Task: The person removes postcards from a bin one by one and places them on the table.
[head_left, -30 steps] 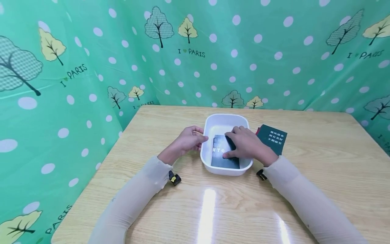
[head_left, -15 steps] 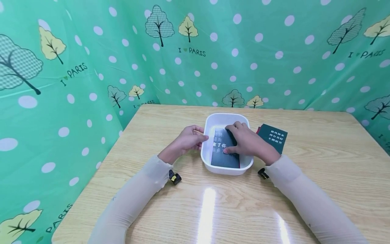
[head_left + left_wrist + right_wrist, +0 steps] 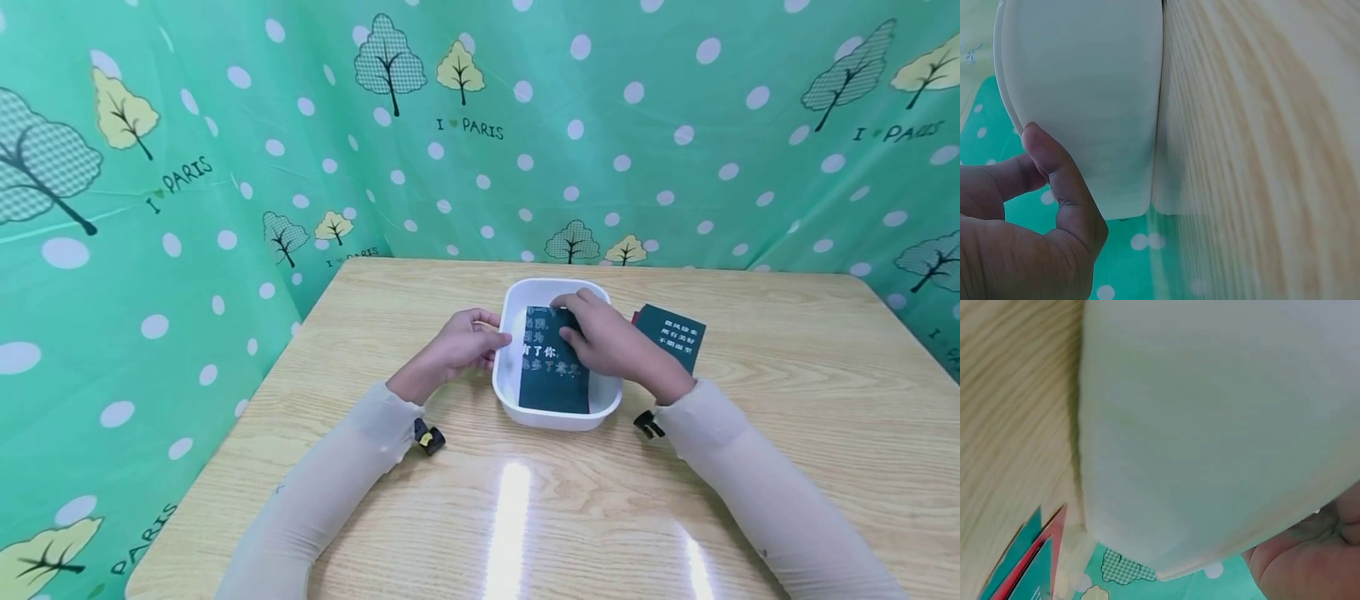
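A white plastic basin [image 3: 510, 400] stands on the table, with a dark green notebook [image 3: 555, 387] lying in it, white characters facing up. My left hand [image 3: 465, 342] holds the basin's left rim between thumb and fingers; the left wrist view shows the thumb [image 3: 1060, 169] against the outer wall. Over the notebook's upper right part is my right hand [image 3: 607, 337], reaching across the basin's right rim. Its thumb and fingers are spread apart, fingertips near the notebook's top edge. The right wrist view shows mostly basin wall, and that hand's fingertips are hidden.
Right of the basin lie more notebooks [image 3: 675, 333], dark green and red, partly behind the right forearm. Black wrist straps with a yellow mark [image 3: 429, 437] hang under the wrists. A green polka-dot curtain [image 3: 480, 167] borders the wooden table [image 3: 420, 533] at the back and left.
The notebook in the basin has gone from tilted to lying flatter, its lettering now readable. My right hand's thumb has come away from its lower position and moved up. The left hand stays put.
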{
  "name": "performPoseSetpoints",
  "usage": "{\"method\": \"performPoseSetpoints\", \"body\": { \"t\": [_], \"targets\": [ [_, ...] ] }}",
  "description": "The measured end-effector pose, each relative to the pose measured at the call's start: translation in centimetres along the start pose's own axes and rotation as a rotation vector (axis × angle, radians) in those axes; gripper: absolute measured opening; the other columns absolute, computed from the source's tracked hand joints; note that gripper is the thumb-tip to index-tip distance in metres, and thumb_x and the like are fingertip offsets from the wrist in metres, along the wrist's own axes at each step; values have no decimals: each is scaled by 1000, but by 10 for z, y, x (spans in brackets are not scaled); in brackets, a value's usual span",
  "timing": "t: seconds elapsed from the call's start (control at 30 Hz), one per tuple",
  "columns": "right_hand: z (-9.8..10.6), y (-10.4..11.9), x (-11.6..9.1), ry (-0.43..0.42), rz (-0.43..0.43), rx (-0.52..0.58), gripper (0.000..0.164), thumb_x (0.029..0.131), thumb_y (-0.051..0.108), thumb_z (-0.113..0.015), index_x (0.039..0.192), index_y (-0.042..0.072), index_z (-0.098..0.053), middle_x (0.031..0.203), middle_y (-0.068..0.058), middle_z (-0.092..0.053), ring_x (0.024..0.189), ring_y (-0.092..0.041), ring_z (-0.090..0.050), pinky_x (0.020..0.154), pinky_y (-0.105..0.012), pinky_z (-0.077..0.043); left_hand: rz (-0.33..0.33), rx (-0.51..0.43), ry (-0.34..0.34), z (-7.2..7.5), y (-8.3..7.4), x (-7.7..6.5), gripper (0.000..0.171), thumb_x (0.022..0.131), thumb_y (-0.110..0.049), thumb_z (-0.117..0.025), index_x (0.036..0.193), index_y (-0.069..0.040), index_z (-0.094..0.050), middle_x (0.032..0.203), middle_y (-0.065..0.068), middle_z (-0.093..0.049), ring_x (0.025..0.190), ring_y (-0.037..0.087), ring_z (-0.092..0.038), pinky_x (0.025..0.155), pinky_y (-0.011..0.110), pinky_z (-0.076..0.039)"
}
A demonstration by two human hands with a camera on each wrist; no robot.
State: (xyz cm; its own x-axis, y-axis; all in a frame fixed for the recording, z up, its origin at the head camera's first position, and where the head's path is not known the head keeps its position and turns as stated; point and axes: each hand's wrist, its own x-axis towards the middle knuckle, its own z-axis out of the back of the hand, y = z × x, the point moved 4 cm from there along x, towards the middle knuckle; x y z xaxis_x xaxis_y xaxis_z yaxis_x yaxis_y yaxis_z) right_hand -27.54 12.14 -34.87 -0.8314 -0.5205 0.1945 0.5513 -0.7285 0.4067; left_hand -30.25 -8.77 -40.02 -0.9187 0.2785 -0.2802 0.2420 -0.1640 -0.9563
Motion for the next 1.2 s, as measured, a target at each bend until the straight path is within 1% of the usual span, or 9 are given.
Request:
{"method": "performPoseSetpoints", "body": {
  "t": [0.07,0.17,0.3,0.37,0.47,0.63,0.83,0.97,1.2],
  "targets": [
    [3,2,0,-23,6,44,31,101,6,-51,132,2,-49,120,-12,-52,102,-22,-53,87,-39,-51,-1,-6,1,0,0,0,36,90,-4,-68,119,-2,-48,94,20,-63,60,16,-56,56,29,-52],
    [7,4,-1,-45,22,101,28,102,1,-44,129,0,-50,123,-14,-51,107,-24,-51,90,-42,-49,-5,-6,4,0,0,0,36,90,-4,-68,119,-2,-47,94,20,-62,61,17,-55,56,29,-52],
    [11,4,-2,-79,19,146,27,103,0,-40,128,-1,-49,120,-14,-50,103,-24,-51,85,-42,-50,-1,-4,8,0,1,0,37,90,-5,-68,120,-2,-47,95,20,-63,61,17,-55,56,29,-52],
    [15,4,-3,-114,12,149,27,103,0,-40,129,0,-49,118,-12,-50,100,-23,-51,82,-40,-51,3,-3,8,-1,1,0,37,90,-6,-68,120,-3,-47,95,19,-64,61,17,-55,56,29,-52],
    [24,5,-4,-193,26,133,28,102,0,-41,129,0,-48,116,-12,-50,98,-24,-50,79,-39,-51,8,7,5,-1,0,0,37,91,-7,-68,121,-3,-47,92,16,-64,61,17,-55,56,28,-52],
    [44,6,-8,-343,55,97,29,101,-2,-41,130,-5,-47,114,-17,-49,94,-27,-46,73,-38,-47,11,19,-4,-1,0,0,37,91,-8,-68,121,-4,-48,91,17,-63,61,17,-54,56,28,-51],
    [65,3,-14,-477,65,92,29,101,-4,-41,128,-10,-47,113,-21,-47,95,-30,-42,74,-40,-44,9,21,-7,1,0,0,37,91,-8,-68,122,-3,-48,94,19,-62,61,17,-54,56,28,-51],
    [79,-2,-18,-544,48,94,29,100,-5,-40,127,-12,-47,112,-22,-46,96,-31,-42,73,-39,-42,11,18,-2,1,0,-1,40,91,-8,-68,124,-2,-47,92,17,-61,61,17,-54,57,28,-51],
    [100,-14,-28,-620,3,118,29,101,-2,-38,128,-10,-48,117,-24,-47,98,-30,-43,74,-40,-41,4,-7,11,1,1,0,40,90,-7,-68,124,-1,-46,90,16,-62,60,17,-56,57,30,-51]
  ]
}}
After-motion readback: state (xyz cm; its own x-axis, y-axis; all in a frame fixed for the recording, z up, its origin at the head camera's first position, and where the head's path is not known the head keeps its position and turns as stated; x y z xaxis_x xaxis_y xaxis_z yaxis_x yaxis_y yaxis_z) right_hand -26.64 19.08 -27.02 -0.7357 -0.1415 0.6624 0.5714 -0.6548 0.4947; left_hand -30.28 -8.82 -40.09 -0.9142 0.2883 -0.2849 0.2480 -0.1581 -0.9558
